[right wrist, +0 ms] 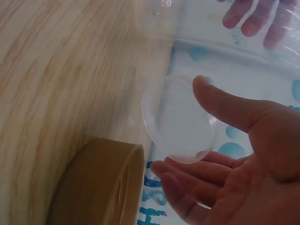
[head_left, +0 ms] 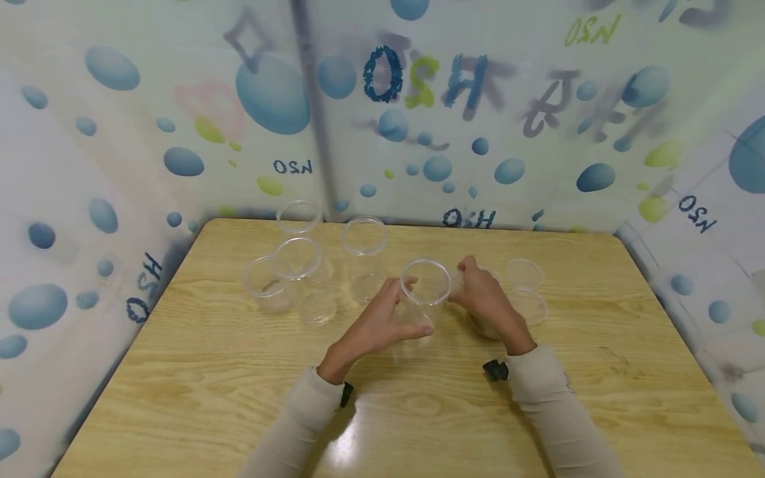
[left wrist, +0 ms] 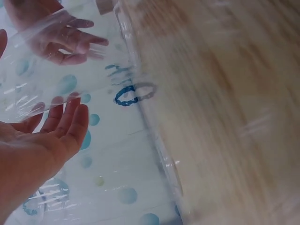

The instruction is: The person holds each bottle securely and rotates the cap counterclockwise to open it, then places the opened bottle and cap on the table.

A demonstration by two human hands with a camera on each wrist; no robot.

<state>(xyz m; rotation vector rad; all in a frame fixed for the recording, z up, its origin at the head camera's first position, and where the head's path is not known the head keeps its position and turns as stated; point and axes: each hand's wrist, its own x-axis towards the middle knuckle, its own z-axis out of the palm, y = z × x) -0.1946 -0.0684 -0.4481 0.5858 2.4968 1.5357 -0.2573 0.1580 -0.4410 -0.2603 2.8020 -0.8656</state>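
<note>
In the head view my left hand [head_left: 382, 318] grips a clear plastic cup [head_left: 425, 285] round its side, the cup standing upright with its mouth up. The left wrist view shows the fingers of my left hand [left wrist: 51, 136] against the see-through wall. Right of the cup is my right hand [head_left: 485, 299]. Between the thumb and fingers of my right hand [right wrist: 234, 150], a clear round lid [right wrist: 180, 119] is held by its edge in the right wrist view. Beneath that hand sits a brown ring-shaped roll [right wrist: 101, 183], mostly covered by the hand in the head view.
Several more clear cups, among them a tall one [head_left: 311, 299] and a shorter-looking one [head_left: 263, 285], stand at the left. Two flat clear lids [head_left: 526, 273] lie right of my right hand. Patterned walls [head_left: 394, 166] border the wooden table [head_left: 430, 411] at its back and sides.
</note>
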